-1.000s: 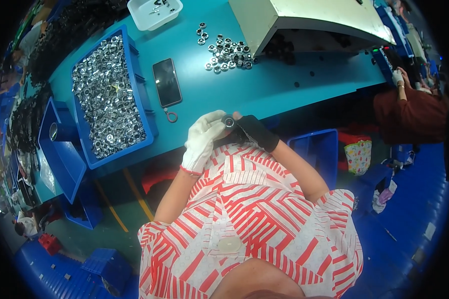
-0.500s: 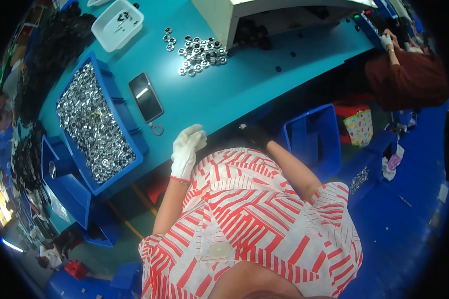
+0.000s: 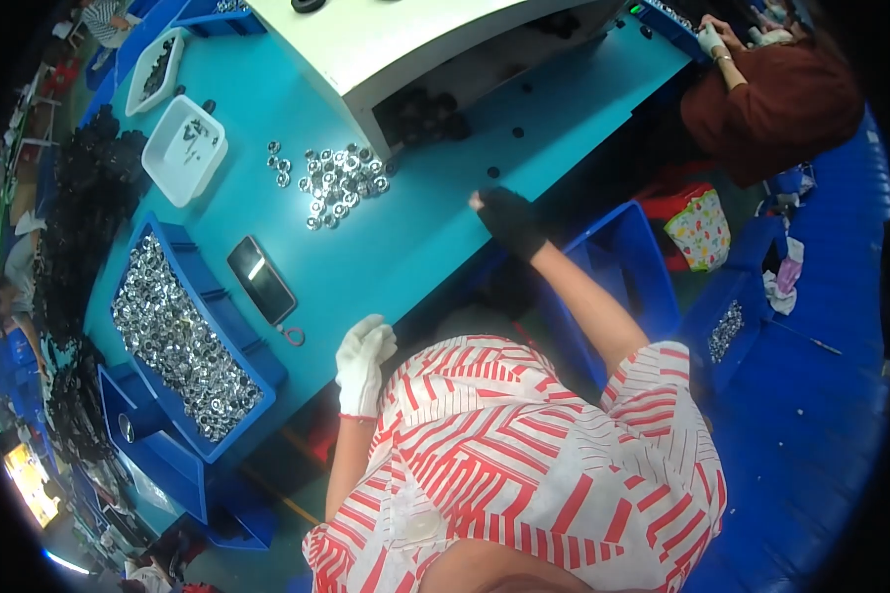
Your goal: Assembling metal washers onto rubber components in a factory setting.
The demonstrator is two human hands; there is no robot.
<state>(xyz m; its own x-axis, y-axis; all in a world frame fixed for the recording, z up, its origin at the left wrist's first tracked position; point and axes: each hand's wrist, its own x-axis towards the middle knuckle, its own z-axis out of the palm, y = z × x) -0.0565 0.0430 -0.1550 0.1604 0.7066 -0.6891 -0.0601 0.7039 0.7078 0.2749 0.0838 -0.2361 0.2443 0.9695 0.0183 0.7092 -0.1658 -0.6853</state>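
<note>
My left hand, in a white glove, rests by the table's near edge. Its fingers are loosely bent and a little apart, with nothing visible in them. My right hand, in a black fingerless glove, is over the table edge. Its bare fingertips are drawn together, and whatever they may hold is too small to make out. Beyond and left of the right hand lies a loose group of shiny silver rings with dark centres. A few small black round pieces lie on the table near that hand.
A phone lies beside a blue bin full of silver rings. White trays stand at the far left, and a pale cabinet at the back. An open blue bin is to the right. Another person works at the far right.
My right hand has risen from below the table edge to over the tabletop, reaching away from me. My left hand stays by the edge. The whole view has shifted and turned.
</note>
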